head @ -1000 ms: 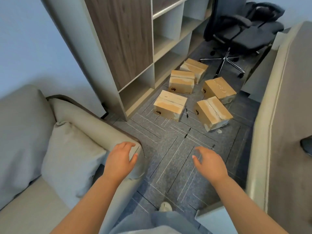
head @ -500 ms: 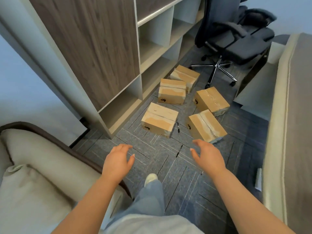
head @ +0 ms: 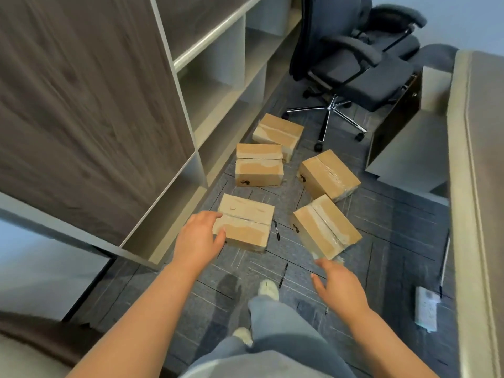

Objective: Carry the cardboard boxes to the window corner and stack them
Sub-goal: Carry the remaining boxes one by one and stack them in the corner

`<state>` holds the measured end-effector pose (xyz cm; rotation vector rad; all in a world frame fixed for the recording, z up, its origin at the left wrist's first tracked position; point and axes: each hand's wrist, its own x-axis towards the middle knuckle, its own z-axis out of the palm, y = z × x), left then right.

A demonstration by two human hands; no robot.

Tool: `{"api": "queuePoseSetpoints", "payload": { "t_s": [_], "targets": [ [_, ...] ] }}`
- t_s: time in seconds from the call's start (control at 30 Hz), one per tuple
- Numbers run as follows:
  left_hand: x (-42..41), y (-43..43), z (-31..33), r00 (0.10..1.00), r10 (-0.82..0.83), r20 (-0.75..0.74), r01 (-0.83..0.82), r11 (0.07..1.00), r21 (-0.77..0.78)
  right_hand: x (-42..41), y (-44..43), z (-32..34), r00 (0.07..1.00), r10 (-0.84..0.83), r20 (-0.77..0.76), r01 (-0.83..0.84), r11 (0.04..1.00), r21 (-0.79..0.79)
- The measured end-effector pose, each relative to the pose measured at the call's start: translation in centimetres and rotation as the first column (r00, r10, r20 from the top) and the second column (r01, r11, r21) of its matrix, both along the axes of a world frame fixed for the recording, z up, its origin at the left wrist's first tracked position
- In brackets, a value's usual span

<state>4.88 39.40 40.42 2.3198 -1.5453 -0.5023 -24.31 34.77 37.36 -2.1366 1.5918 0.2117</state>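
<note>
Five taped cardboard boxes (head: 259, 167) lie scattered on the grey carpet (head: 395, 227) beside the shelf unit (head: 223, 77), near an office chair (head: 362, 64). My left hand (head: 197, 238) is over a corner of the closest box (head: 245, 222), fingers spread and empty; contact is unclear. My right hand (head: 338, 287) hovers just short of another box (head: 326, 227), fingers loose, holding nothing.

Brightness: moderately bright, soft and even, with a cool bluish cast.
Shadows: faint dark patches on the carpet (head: 395, 219) at lower middle; soft shade beneath the chair (head: 362, 75).
Glare: pale sheen on the tape of the cardboard boxes (head: 259, 170); glints on the chair's chrome base.
Blur: motion smear across the wooden cabinet door (head: 81, 105); the cardboard boxes are fairly sharp.
Distortion: wide-angle bowing of the shelf edges (head: 212, 34) and the frame's sides.
</note>
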Motion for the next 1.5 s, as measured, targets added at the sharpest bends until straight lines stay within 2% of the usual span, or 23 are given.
{"api": "queuePoseSetpoints", "payload": {
  "t_s": [0.2, 0.5, 0.7, 0.8, 1.0, 1.17, 1.33, 1.5],
  "targets": [
    [2.1, -7.7, -1.6, 1.000, -0.021, -0.002, 0.022, 0.997, 0.078, 3.3, -9.1, -2.8, 1.000, -0.013, 0.011, 0.012, 0.994, 0.112],
    [5.5, -15.3, -5.2, 0.998, 0.063, -0.025, -0.055, 0.971, 0.235, 10.5, -23.7, -4.5, 0.985, 0.166, 0.034, -0.169, 0.983, 0.073],
    [8.6, -18.9, -10.6, 0.994, 0.084, -0.076, -0.050, 0.928, 0.369, 14.4, -28.1, -8.6, 0.989, 0.144, 0.022, -0.146, 0.982, 0.119],
    [10.6, -21.5, -15.3, 0.994, 0.043, -0.099, 0.000, 0.917, 0.399, 15.6, -28.8, -13.3, 0.996, 0.092, -0.006, -0.090, 0.980, 0.175],
    [13.2, -26.7, -28.4, 0.992, 0.013, -0.127, 0.049, 0.881, 0.470, 17.4, -28.6, -25.2, 0.991, -0.134, -0.011, 0.131, 0.946, 0.295],
    [14.6, -29.5, -40.6, 0.989, -0.029, -0.144, 0.107, 0.813, 0.573, 18.7, -28.7, -35.9, 0.985, -0.166, -0.041, 0.170, 0.924, 0.344],
    [15.7, -30.1, -50.7, 0.991, 0.027, -0.129, 0.062, 0.766, 0.640, 19.3, -29.3, -45.8, 0.978, -0.186, -0.098, 0.208, 0.916, 0.343],
    [16.8, -29.3, -57.1, 0.987, 0.136, -0.082, -0.048, 0.750, 0.660, 19.3, -28.9, -53.2, 0.951, -0.268, -0.153, 0.307, 0.872, 0.381]
  ]
}}
